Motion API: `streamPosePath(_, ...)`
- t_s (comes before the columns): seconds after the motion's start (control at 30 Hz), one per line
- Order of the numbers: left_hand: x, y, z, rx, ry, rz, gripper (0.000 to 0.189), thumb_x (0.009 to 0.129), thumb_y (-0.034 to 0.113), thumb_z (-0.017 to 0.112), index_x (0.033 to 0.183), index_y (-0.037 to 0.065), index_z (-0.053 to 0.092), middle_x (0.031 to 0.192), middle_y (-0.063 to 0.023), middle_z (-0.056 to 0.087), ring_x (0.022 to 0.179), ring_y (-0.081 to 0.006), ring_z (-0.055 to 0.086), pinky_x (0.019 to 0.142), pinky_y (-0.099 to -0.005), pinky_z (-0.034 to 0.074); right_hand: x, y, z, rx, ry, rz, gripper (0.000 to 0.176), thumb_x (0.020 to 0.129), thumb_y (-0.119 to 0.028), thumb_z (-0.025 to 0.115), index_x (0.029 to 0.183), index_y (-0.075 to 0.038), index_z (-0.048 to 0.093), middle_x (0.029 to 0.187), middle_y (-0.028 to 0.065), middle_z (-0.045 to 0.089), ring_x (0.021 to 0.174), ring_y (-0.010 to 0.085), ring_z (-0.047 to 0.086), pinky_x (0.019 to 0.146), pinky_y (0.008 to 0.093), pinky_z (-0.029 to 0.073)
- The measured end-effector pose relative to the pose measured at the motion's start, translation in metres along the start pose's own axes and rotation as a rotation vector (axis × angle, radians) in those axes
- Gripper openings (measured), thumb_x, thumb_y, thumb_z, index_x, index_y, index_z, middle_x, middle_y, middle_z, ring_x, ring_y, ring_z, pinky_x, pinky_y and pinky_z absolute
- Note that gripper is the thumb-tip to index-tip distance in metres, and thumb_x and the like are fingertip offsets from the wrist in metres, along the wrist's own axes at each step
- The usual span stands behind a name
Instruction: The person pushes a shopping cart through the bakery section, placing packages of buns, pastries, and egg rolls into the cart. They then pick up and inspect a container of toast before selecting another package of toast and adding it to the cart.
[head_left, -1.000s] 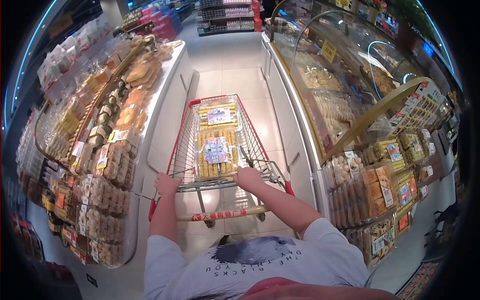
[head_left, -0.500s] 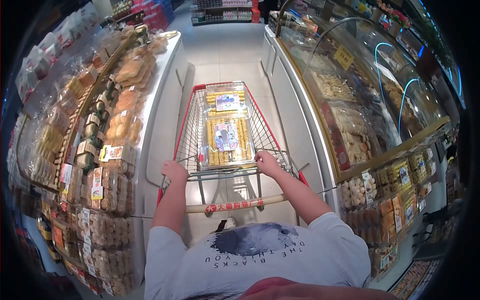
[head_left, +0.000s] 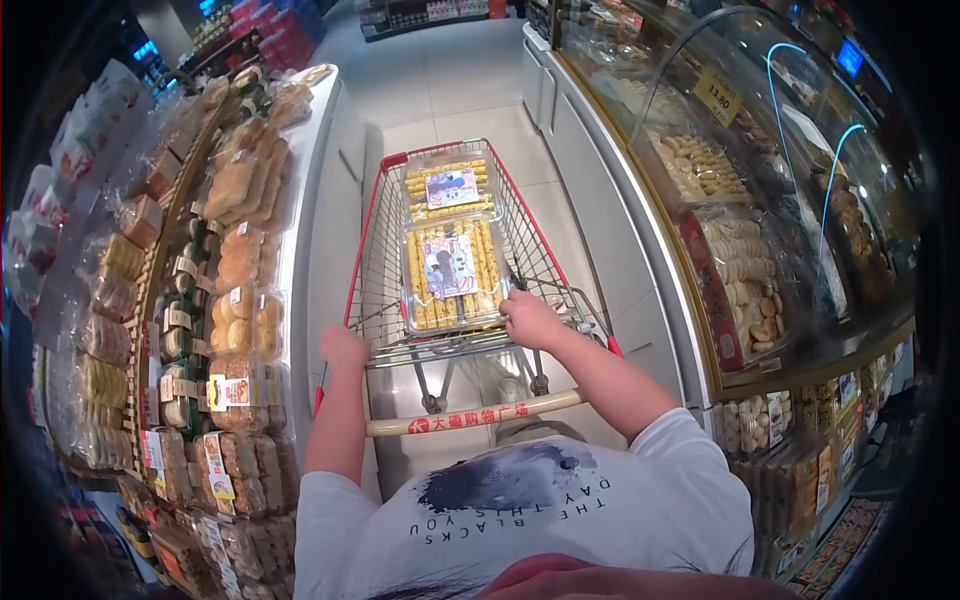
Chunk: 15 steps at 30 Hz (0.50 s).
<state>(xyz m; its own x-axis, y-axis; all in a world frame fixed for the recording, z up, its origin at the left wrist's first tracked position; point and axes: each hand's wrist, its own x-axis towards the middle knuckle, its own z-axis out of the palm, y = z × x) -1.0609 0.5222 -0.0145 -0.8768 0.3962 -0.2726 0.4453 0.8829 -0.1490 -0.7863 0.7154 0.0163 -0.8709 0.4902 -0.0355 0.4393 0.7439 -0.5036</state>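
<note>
A shopping cart (head_left: 366, 262) with a red rim and wire sides stands in front of me. My left hand (head_left: 345, 347) is closed around its near left edge. My right hand (head_left: 532, 320) is closed at the near wire edge, beside the lower right corner of a clear plastic box; the exact grip under the fingers is hidden. This box of speckled yellow stick-shaped snacks (head_left: 425, 305) lies in the cart with its label up. A similar snack box (head_left: 475, 207) lies just beyond it. The cart's cream handle bar (head_left: 550, 404) with red lettering runs close to my shirt, untouched by either hand.
On the left, a white-edged display counter (head_left: 318, 150) carries packed bread (head_left: 240, 188) and boxed pastries (head_left: 232, 470). A glass-covered case of baked goods (head_left: 735, 285) with a yellow price sign (head_left: 718, 95) lines the right. Tiled floor (head_left: 440, 90) runs ahead between them, with shelves (head_left: 430, 20) beyond.
The counters on both sides have slid back past me as the cart and I moved forward along the aisle. My right hand has shifted slightly left, against the box's corner.
</note>
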Motion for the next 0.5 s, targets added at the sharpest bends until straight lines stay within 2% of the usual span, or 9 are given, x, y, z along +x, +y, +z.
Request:
streamPosePath(0.07,0.024,0.004,-0.013,-0.072,-0.067,0.053,0.049,0.065,0.036,0.065,0.101,0.003,0.056,0.103,-0.0179,0.050,0.091,-0.0304,0.056,0.077,-0.0371,0.047,0.026,0.003,-0.010,-0.027,-0.026,0.022,0.015,0.070,-0.009,0.049,0.079,-0.001,0.058,0.086,0.0153,0.053,0.087,0.0305,0.053,0.076,0.0403,0.044)
streamPosePath(0.17,0.055,0.021,-0.031,-0.114,-0.058,0.049,0.049,0.066,0.036,0.064,0.101,0.003,0.055,0.105,-0.0193,0.050,0.092,-0.0318,0.056,0.078,-0.0382,0.047,0.064,0.013,-0.025,-0.025,-0.036,0.054,0.019,0.069,-0.009,0.049,0.082,0.000,0.059,0.087,0.0163,0.055,0.086,0.0308,0.054,0.077,0.0400,0.044)
streamPosePath(0.27,0.085,0.044,-0.039,-0.106,0.046,0.025,0.039,0.067,0.028,0.064,0.097,0.004,0.058,0.098,-0.0171,0.056,0.091,-0.0298,0.058,0.074,-0.0374,0.050,0.106,0.037,-0.024,0.011,-0.012,0.074,0.019,0.069,-0.009,0.049,0.082,0.000,0.059,0.085,0.0166,0.056,0.086,0.0312,0.054,0.077,0.0399,0.044)
streamPosePath(0.5,0.163,0.095,-0.065,-0.091,0.056,-0.061,0.041,0.066,0.032,0.066,0.097,0.006,0.059,0.098,-0.0153,0.057,0.090,-0.0266,0.058,0.074,-0.0363,0.050,0.205,0.079,-0.044,0.054,-0.005,0.104,0.017,0.070,-0.011,0.049,0.082,0.000,0.056,0.087,0.0170,0.056,0.086,0.0324,0.055,0.076,0.0400,0.045)
